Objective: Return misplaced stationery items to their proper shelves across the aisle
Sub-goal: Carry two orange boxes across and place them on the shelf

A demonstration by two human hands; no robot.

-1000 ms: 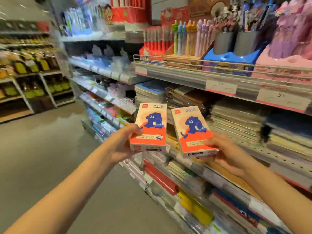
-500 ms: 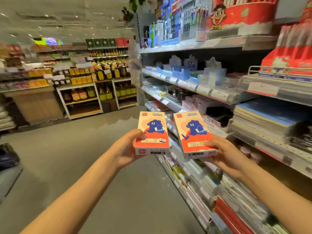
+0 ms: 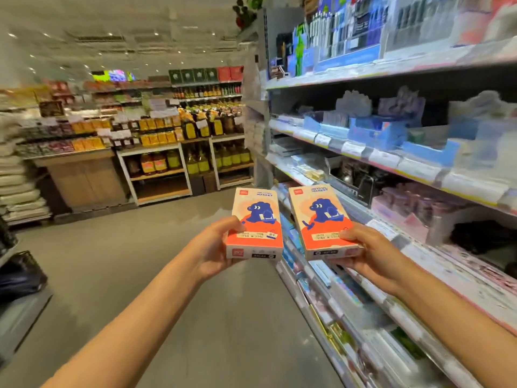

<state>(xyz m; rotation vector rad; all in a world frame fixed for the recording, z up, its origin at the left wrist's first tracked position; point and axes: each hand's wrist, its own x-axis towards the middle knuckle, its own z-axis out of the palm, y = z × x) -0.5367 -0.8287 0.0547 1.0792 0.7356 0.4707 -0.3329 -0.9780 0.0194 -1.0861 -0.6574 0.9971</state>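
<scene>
I hold two matching stationery boxes, cream and orange with a blue cartoon animal on the front. The left box (image 3: 256, 222) is gripped at its lower left edge by my left hand (image 3: 215, 247). My right hand (image 3: 366, 253) clasps the right box (image 3: 321, 219) from below and from its right side. Both boxes are held side by side at chest height, faces up, over the aisle floor beside the stationery shelving (image 3: 391, 161) on my right.
The stationery shelves run along the right, packed with blue display boxes (image 3: 375, 133) and pen racks (image 3: 347, 26). Ahead across the grey floor (image 3: 117, 261) stand shelves of oil bottles (image 3: 195, 161). White sacks (image 3: 16, 186) are stacked at the far left, and a dark basket (image 3: 19, 273) is near left.
The view has swung left along the aisle, away from the notebook shelves toward the grocery shelves ahead. Both hands keep the two boxes side by side in front of me.
</scene>
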